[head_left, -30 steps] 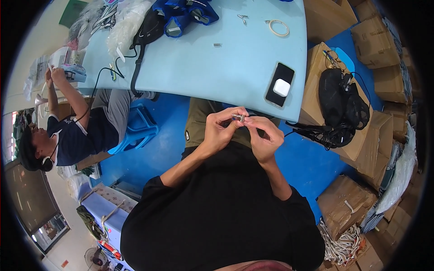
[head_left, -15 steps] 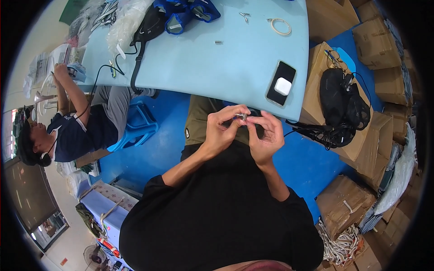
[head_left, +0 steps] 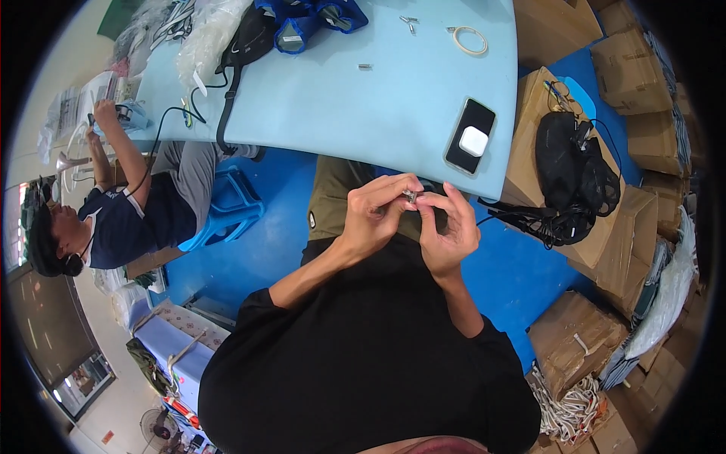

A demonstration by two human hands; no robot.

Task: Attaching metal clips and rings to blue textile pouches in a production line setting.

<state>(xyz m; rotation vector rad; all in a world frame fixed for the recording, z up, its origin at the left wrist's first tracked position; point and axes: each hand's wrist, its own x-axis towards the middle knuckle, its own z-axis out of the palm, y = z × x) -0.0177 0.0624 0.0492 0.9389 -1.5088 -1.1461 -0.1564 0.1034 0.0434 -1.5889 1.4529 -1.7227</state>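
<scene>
Just off the table's near edge, my two hands meet over my lap. Between the fingertips is a small silvery metal piece point(head_left: 409, 195), too small to name exactly. My left hand point(head_left: 375, 210) pinches it with thumb and forefinger, the other fingers curled. On its other side, my right hand point(head_left: 446, 231) touches it with thumb and forefinger, its remaining fingers raised. Similar small metal pieces point(head_left: 410, 25) lie far off on the light blue table point(head_left: 325, 113), and a single one point(head_left: 365, 67) lies closer. A phone point(head_left: 470, 136) with a white case on top rests near the right corner.
A roll of tape point(head_left: 470, 41) lies at the table's far right. Black bags with cables point(head_left: 567, 181) sit on a cardboard box to the right. Blue pouches and a black strap point(head_left: 231, 106) are at far left. A co-worker point(head_left: 144, 204) sits left beside a blue stool point(head_left: 231, 208).
The metal piece has turned slightly between my fingertips. My right hand has shifted a little to the right, its fingers lifting. The co-worker's hands have moved slightly.
</scene>
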